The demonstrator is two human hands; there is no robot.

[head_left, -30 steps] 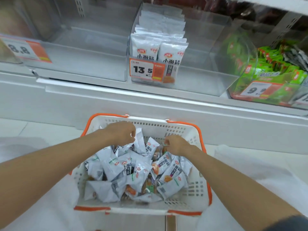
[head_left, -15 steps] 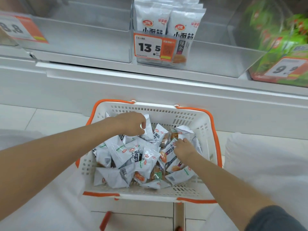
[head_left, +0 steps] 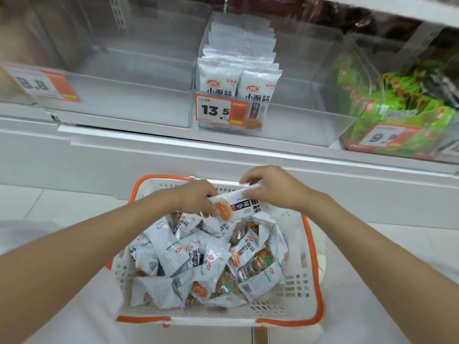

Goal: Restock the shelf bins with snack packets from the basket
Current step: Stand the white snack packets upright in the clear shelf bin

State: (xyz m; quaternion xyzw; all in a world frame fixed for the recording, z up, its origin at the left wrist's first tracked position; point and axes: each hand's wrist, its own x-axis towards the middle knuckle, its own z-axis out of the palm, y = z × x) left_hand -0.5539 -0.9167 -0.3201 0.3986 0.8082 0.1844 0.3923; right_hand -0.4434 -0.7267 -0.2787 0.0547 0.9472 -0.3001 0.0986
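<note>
A white basket with an orange rim sits low in front of me, filled with several white snack packets. Above its far edge both hands hold one white packet lying sideways: my left hand grips its left end and my right hand grips its right end. On the shelf above, a clear bin with a 13.5 price tag holds a row of the same white packets standing upright.
Clear bins stand to the left and right of the stocked one, nothing visible inside. Green packets fill a bin at far right with a 9.9 tag. An 8.8 tag hangs at far left. A white shelf ledge runs between bins and basket.
Both hands have come up out of the basket and together hold one packet over its far rim. The view has tilted up toward the shelf.
</note>
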